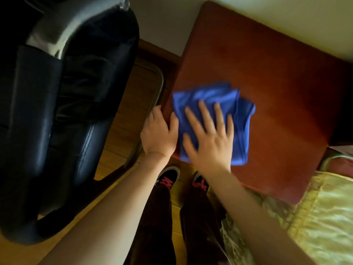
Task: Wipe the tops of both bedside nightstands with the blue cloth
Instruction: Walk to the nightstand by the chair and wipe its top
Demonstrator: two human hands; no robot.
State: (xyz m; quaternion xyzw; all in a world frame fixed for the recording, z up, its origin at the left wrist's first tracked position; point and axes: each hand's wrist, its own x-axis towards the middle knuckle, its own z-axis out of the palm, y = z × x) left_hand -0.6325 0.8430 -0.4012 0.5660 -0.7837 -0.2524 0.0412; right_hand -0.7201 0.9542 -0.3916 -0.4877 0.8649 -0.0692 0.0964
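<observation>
Nearest to you, your two bare forearms reach forward over dark trousers and a pair of black shoes with red laces [168, 177] planted on the yellowish wooden floor [122, 119]. To your right lies a bed covered in a shiny yellow-green quilted spread [322, 217], its edge just beside the front corner of the reddish-brown wooden nightstand [277, 83].

Your right hand [210, 136] lies flat, fingers spread and released, pressing down on the folded blue cloth [231, 104] (the hand and cloth are a little blurred). The cloth sits on the nightstand's top at its front-left corner, its near edge reaching the front rim, with layered folds fanning out past your fingertips towards the middle of the top.

Your left hand [159, 131] rests just beside the cloth, curled over the nightstand's left edge, thumb on the top surface and the other fingers wrapped down the side, grasping the rim.

To your left stands a black leather armchair with a silver metal frame [63, 96], apart from the nightstand across a strip of floor. Beyond the nightstand rises a pale wall [286, 18].
</observation>
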